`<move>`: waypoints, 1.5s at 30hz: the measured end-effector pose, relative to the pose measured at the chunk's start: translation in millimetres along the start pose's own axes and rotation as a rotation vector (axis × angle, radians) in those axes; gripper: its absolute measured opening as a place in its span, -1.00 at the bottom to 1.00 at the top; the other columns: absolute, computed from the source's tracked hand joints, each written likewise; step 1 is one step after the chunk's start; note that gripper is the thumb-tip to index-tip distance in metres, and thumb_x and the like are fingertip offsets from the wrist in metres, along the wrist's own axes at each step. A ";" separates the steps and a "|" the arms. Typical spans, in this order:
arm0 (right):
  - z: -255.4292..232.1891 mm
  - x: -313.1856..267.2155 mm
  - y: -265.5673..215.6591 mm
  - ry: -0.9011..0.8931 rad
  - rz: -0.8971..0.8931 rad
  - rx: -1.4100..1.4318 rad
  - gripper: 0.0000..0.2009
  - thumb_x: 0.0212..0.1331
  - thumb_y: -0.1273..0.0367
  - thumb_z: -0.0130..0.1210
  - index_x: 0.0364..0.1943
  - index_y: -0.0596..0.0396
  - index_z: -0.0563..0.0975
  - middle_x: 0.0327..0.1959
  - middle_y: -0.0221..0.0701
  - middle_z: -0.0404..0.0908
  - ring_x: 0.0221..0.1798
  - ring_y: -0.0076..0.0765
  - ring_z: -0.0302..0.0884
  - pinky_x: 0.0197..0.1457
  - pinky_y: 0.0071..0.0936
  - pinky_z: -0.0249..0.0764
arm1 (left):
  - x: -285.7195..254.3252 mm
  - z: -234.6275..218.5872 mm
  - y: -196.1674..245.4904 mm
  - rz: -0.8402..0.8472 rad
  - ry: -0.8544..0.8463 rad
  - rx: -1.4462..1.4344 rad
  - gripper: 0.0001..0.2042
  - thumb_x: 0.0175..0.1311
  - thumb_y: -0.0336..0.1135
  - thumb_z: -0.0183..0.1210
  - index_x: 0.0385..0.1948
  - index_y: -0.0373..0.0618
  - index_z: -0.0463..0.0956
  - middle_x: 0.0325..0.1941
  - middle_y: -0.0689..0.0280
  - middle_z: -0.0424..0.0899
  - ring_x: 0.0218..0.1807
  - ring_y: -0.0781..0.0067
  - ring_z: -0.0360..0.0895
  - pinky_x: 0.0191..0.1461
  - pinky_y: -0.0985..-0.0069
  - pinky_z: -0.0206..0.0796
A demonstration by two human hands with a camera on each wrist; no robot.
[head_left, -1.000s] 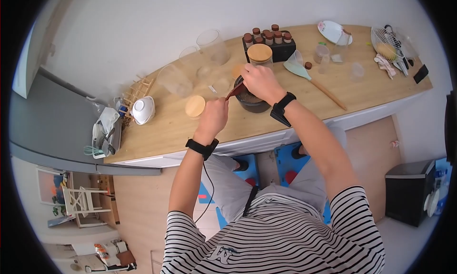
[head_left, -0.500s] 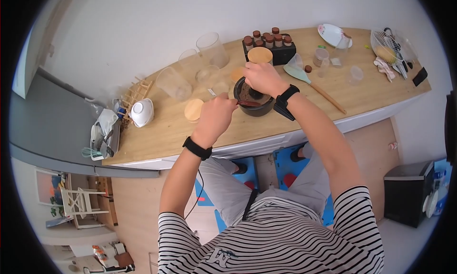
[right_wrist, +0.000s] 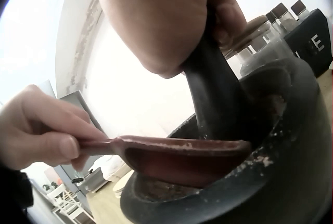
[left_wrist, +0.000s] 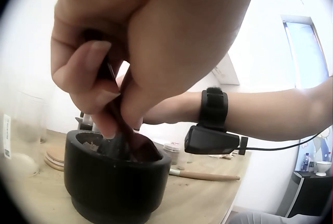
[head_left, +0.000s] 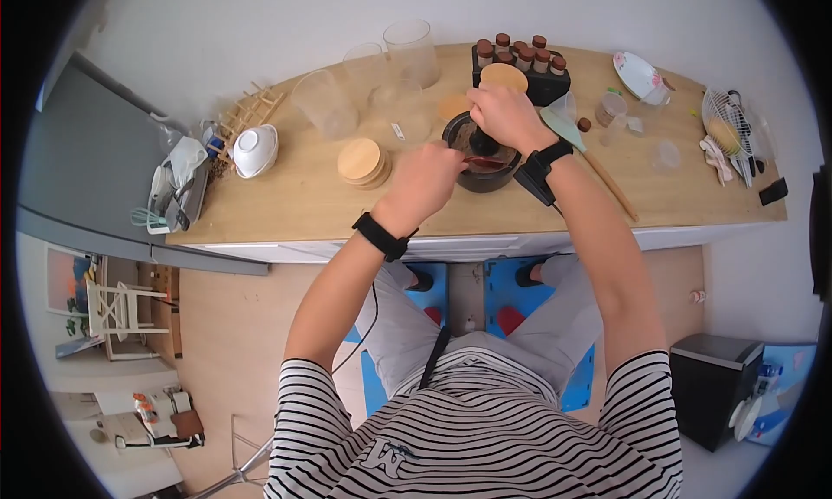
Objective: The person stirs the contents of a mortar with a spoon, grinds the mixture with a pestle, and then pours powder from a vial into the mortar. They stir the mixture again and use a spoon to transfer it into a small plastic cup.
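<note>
The left hand (head_left: 422,182) pinched, between thumb and bent fingers, the thin handle of a glossy reddish-brown spoon (right_wrist: 182,160). Its long bowl was inside the round, thick-walled black mortar (left_wrist: 117,185), close to the smooth black pestle (right_wrist: 213,94). The right hand (head_left: 511,117) had its fingers curled round this pestle. The mortar stood on the wood-grained countertop (head_left: 286,200), with brown crumbs (right_wrist: 264,160) on its rim.

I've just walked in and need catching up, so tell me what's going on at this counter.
Someone is working over a black mortar with brown stuff in it. Their right hand grips the pestle, its lower end inside. Their left hand pinches a red spoon by its handle, with its bowl in the mortar beside the pestle.
</note>
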State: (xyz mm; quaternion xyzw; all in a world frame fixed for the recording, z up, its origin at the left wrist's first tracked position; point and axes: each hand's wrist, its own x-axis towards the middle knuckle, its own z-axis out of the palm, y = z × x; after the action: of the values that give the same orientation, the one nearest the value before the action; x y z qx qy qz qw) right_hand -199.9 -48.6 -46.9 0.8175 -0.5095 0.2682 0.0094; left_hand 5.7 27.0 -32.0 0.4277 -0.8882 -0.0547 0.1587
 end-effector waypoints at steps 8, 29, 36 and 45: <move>2.8 11.0 -2.2 -0.091 -0.009 -0.089 -0.92 0.22 0.41 0.14 -0.32 0.12 0.58 -0.30 -0.22 0.64 -0.19 0.09 0.64 -0.16 -0.01 0.56 | 16.3 25.0 9.4 -0.027 0.044 0.015 -0.82 0.31 -0.37 0.24 -0.45 -0.26 0.70 -0.42 -0.04 0.69 -0.32 -0.13 0.68 -0.25 0.06 0.53; 8.2 -3.8 -16.4 0.080 -0.253 -0.151 -0.91 0.09 0.44 0.21 -0.32 0.11 0.59 -0.33 -0.23 0.61 -0.30 0.00 0.70 -0.29 -0.12 0.64 | 10.5 -8.6 7.4 -0.072 -0.063 0.181 -0.82 0.31 -0.27 0.24 -0.42 -0.11 0.74 -0.39 0.03 0.70 -0.30 -0.04 0.72 -0.28 0.12 0.54; 2.6 -17.2 -7.2 0.196 -0.117 -0.116 -0.92 0.07 0.45 0.24 -0.40 0.11 0.56 -0.35 -0.26 0.55 -0.36 -0.04 0.67 -0.35 -0.15 0.62 | 4.3 -23.0 -6.9 -0.065 0.003 0.372 -0.87 0.30 -0.26 0.26 -0.38 -0.02 0.75 -0.37 0.14 0.65 -0.30 0.05 0.69 -0.28 0.17 0.51; 0.4 -45.0 -19.2 0.308 -0.043 -0.188 -0.95 0.06 0.47 0.21 -0.40 0.13 0.57 -0.33 -0.25 0.56 -0.33 -0.08 0.70 -0.36 -0.22 0.62 | 27.0 -46.5 -6.4 0.156 -0.015 0.370 -0.92 0.20 -0.30 0.33 -0.39 -0.04 0.76 -0.34 0.17 0.64 -0.28 0.04 0.67 -0.24 0.19 0.50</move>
State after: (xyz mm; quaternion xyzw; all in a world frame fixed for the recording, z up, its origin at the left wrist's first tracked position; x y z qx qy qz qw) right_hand -198.8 -2.2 -62.5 0.7730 -0.5072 0.3412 0.1698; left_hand 10.0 3.8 16.7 0.3792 -0.9146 0.1187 0.0745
